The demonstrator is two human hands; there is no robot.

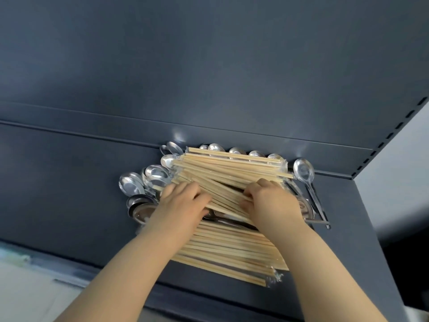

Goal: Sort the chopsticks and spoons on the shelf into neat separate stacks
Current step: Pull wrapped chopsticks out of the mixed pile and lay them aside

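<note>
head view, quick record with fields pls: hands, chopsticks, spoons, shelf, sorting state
left hand: on the heap, fingers curled onto chopsticks
right hand: fingers curled round chopsticks mid-heap
chopsticks: wooden, clear-wrapped, heaped in layers, several askew
spoons: metal, scattered left of, behind and right of the heap, some under it
shelf: dark blue-grey metal
sorting state: mixed, no separate stacks yet

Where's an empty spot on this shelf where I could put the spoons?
The biggest bare patch of shelf lies left of the left-side spoons. A thinner strip lies right of the lone spoon. The middle is crowded: the left hand and right hand hold the chopsticks there, and back spoons line the wall.
</note>
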